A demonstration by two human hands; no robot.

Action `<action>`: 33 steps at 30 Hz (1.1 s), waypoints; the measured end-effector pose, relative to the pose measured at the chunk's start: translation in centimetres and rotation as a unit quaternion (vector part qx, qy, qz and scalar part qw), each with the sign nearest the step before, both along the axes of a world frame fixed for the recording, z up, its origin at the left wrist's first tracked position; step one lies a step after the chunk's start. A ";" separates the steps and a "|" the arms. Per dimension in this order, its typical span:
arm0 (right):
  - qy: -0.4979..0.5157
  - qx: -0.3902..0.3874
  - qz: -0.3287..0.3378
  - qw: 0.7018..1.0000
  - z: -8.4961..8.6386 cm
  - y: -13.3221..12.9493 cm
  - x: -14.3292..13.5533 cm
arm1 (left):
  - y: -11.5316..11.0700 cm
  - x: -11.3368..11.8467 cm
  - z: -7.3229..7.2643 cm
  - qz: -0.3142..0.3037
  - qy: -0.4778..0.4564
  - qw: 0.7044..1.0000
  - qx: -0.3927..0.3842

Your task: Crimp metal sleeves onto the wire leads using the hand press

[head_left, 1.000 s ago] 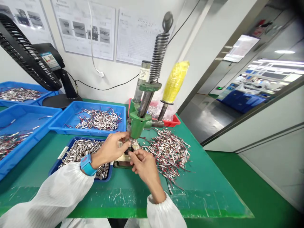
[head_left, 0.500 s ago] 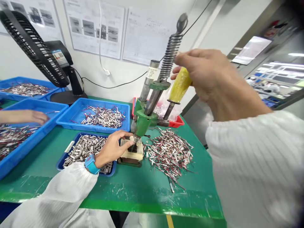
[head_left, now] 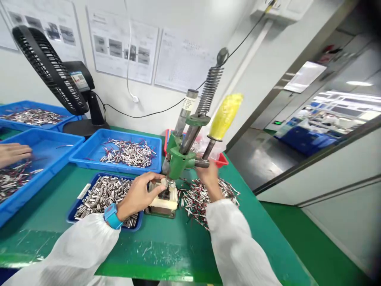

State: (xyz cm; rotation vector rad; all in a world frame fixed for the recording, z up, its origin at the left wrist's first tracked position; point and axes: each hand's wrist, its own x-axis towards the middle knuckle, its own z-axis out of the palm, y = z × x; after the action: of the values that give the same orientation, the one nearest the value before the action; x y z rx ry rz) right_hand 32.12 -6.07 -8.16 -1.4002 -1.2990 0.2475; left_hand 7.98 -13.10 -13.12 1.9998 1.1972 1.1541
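Note:
A green hand press with a coiled spring and a yellow-wrapped lever handle stands on the table. My left hand, with a blue wristband, is at its pale fixture. Its thumb and fingers curl in under the punch; anything pinched there is too small to make out. Beyond the lever's lower end, my right hand reaches into a heap of small silver parts with red and black wires. The right fingers are mostly hidden by the press and blurred.
A dark blue tray of metal cylinders sits left of the press. Behind it are a blue tray of wired parts, a red tray and a black fan. A co-worker's hand is over another blue tray.
My right hand has let go of the yellow lever handle and dropped to the heap of wired parts. My left hand stays at the fixture. The co-worker's hand has moved left.

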 end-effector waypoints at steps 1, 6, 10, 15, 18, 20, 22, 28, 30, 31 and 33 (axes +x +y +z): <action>-0.039 -0.045 0.015 0.998 -2.2 0.7 -0.1 | 0.0 0.0 0.1 0.000 0.004 1.000 -0.002; -0.201 -0.182 0.044 0.962 -7.8 1.7 -1.2 | 0.1 -0.2 0.4 -0.006 0.013 1.000 -0.002; -0.232 -0.182 0.044 0.954 -7.3 1.1 -0.5 | -0.2 -0.2 0.3 -0.005 0.001 1.000 0.001; -0.173 -0.133 0.025 0.976 -6.3 -2.9 -0.2 | 0.1 0.8 0.0 -0.007 -0.045 0.999 0.012; -0.096 -0.109 0.028 0.989 -6.4 -6.0 -1.1 | 0.7 1.5 0.1 -0.010 -0.073 0.997 -0.012; -0.053 -0.101 0.038 0.993 -6.7 -7.8 -1.9 | 0.9 1.6 0.5 -0.050 -0.080 0.995 -0.044; -0.009 -0.097 0.049 0.994 -7.0 -9.3 -2.6 | 0.9 1.1 1.1 -0.123 -0.065 0.987 -0.078; 0.140 -0.093 0.057 0.984 -7.0 -11.5 -3.3 | 2.6 -3.8 3.3 -0.014 -0.008 0.999 0.035; 0.157 -0.094 0.056 0.981 -6.9 -11.8 -3.4 | 3.5 -5.7 3.4 0.053 0.038 0.995 0.070; 0.162 -0.097 0.058 0.980 -6.9 -11.9 -3.5 | 3.8 -6.5 3.2 0.050 0.076 0.994 0.061; 0.162 -0.099 0.061 0.980 -7.0 -12.0 -3.8 | 3.9 -7.7 2.3 0.014 0.162 0.986 0.024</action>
State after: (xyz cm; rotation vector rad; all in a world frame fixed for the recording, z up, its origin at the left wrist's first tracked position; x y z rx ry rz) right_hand 28.30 -18.12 -15.19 -1.3775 -1.1111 0.6768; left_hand 0.33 -9.18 -10.77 2.2774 1.3675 0.8987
